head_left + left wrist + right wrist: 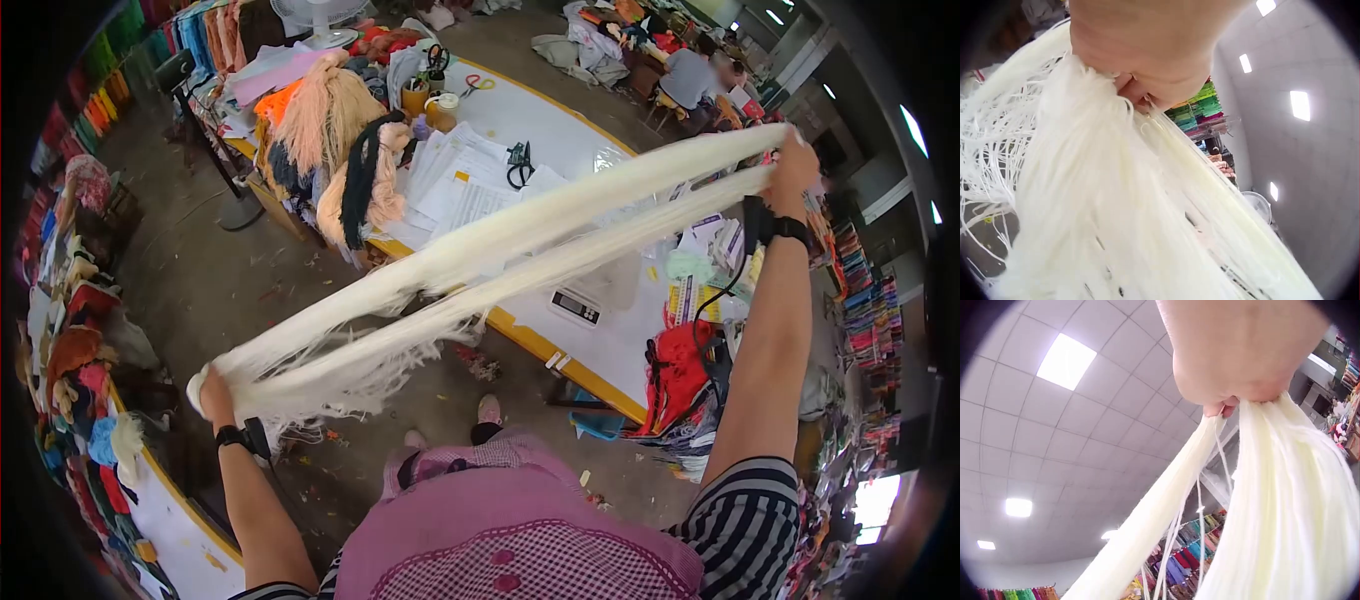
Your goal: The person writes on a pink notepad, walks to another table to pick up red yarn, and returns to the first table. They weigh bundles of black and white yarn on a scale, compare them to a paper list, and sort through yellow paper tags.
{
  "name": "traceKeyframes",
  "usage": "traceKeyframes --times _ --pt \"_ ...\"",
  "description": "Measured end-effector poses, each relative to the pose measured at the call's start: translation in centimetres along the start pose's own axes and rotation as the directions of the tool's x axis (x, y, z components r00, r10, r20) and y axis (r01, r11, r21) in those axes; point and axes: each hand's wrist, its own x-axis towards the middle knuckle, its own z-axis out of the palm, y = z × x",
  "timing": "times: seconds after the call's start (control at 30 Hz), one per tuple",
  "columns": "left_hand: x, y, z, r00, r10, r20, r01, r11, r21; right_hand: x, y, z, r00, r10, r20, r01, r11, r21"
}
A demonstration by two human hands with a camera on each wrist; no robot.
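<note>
A long skein of cream-white yarn [470,250] is stretched between my two hands, slanting from low left to high right. My left hand [214,395] grips one looped end; in the left wrist view the fingers [1141,87] curl into the strands. Loose threads dangle below the skein near that end. Up at the right, my right hand [795,165] holds the other end with the loop around it. The right wrist view shows two bundles of yarn [1279,487] running down from the right hand, with a few stray strands between them.
Beneath the skein stands a white table [530,105] with a yellow edge. On it are papers [465,180], black scissors [519,165], a digital scale [577,308] and red yarn [680,365]. Peach and dark skeins [340,130] pile at its left end. Another person [690,80] sits far off.
</note>
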Motion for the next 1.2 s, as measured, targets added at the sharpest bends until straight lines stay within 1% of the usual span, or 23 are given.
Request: traceKeyframes --times 0.03,0.07,0.1,0.13,0.17,0.2,0.27,0.33,0.4,0.47,0.53,0.6,0.67,0.73,0.77,0.8,0.83,0.87,0.93,1.0,1.07,1.13,1.2 --pt "0.6 -1.2 -1.0 0.998 -0.063 -0.031 0.061 0.997 -0.050 -0.9 0.3 -4.5 0.982 0.154 0.110 -0.181 0.930 0.321" --pt "1.6 -2.4 -1.7 0.991 -0.124 -0.056 0.117 0.987 -0.107 1.7 4.8 -1.3 0.958 0.263 0.117 -0.282 0.939 0.199" --pt "2.5 -4.1 -2.6 0.979 -0.193 -0.070 0.181 0.971 -0.156 2.5 5.2 -2.0 0.941 0.246 0.233 -0.324 0.852 0.410" --pt "3.2 -5.9 -3.7 0.961 -0.267 -0.077 0.249 0.949 -0.192 3.0 5.7 -3.3 0.916 0.197 0.350 -0.378 0.720 0.582" --pt "4.9 -6.9 -4.1 0.951 -0.303 0.065 0.309 0.942 -0.128 2.8 3.9 -5.6 0.857 0.106 0.505 -0.476 0.539 0.695" --pt "3.6 -4.4 -3.1 0.950 -0.301 0.080 0.309 0.943 -0.122 2.1 1.4 -7.8 0.784 -0.019 0.620 -0.580 0.331 0.744" --pt "-1.7 4.5 -1.3 0.934 -0.292 0.205 0.299 0.954 -0.002 2.6 0.9 -6.9 0.606 -0.294 0.739 -0.682 0.287 0.673" --pt "2.2 0.8 0.0 0.888 -0.340 0.309 0.310 0.940 0.143 0.0 -3.3 -11.9 0.628 -0.339 0.700 -0.608 0.348 0.714" --pt "3.4 0.3 1.6 0.851 -0.328 0.410 -0.030 0.749 0.662 -0.2 -3.0 -11.0 0.653 -0.314 0.689 -0.559 0.413 0.719" --pt "3.2 0.4 2.9 0.860 -0.321 0.397 -0.096 0.662 0.743 -0.2 -2.8 -9.9 0.676 -0.302 0.673 -0.507 0.472 0.721" --pt "3.1 0.8 3.9 0.875 -0.268 0.403 -0.209 0.542 0.814 -0.3 -3.0 -9.2 0.832 -0.039 0.554 -0.518 0.305 0.799" --pt "2.4 1.7 5.0 0.859 -0.324 0.396 -0.132 0.608 0.783 0.5 -0.7 -7.6 0.831 -0.079 0.550 -0.498 0.333 0.801" --pt "0.9 3.3 5.9 0.841 -0.379 0.387 -0.045 0.663 0.747 0.4 -0.2 -7.0 0.866 0.013 0.501 -0.501 0.051 0.864" --pt "-1.1 5.3 6.8 0.753 -0.358 0.552 0.111 0.896 0.430 -0.1 -0.3 -5.9 0.858 0.072 0.509 -0.510 -0.008 0.860" --pt "-2.2 6.4 7.3 0.751 -0.363 0.551 0.110 0.893 0.437 -0.5 -0.1 -5.1 0.866 0.068 0.496 -0.493 -0.057 0.868" --pt "-3.2 7.6 7.9 0.750 -0.333 0.572 0.193 0.936 0.293 -1.1 0.0 -4.5 0.873 0.067 0.483 -0.475 -0.107 0.873" --pt "-4.1 8.5 8.5 0.751 -0.302 0.588 0.272 0.952 0.142 -1.9 -0.2 -3.7 0.869 0.068 0.490 -0.482 -0.105 0.870" --pt "-4.8 9.1 9.1 0.749 -0.307 0.588 0.271 0.951 0.150 -2.8 -0.5 -2.9 0.847 0.075 0.527 -0.516 -0.129 0.847" --pt "-5.8 10.1 10.3 0.749 -0.164 0.642 0.314 0.941 -0.127 -4.9 -0.6 -0.7 0.813 0.011 0.582 -0.576 -0.129 0.808" --pt "-6.8 11.8 11.6 0.726 -0.133 0.675 0.317 0.935 -0.157 -7.8 -1.7 1.5 0.788 0.013 0.616 -0.613 -0.082 0.786" --pt "-8.5 14.4 12.9 0.746 -0.026 0.666 0.252 0.936 -0.246 -11.3 -3.8 1.0 0.772 -0.004 0.635 -0.632 0.095 0.769" --pt "-9.4 15.9 14.4 0.715 0.005 0.699 0.280 0.914 -0.293 -15.5 -6.4 1.4 0.818 0.031 0.575 -0.565 0.230 0.792" --pt "-10.5 17.4 15.7 0.665 0.003 0.747 0.465 0.781 -0.417 -20.7 -7.4 5.4 0.775 0.000 0.631 -0.571 0.427 0.701"
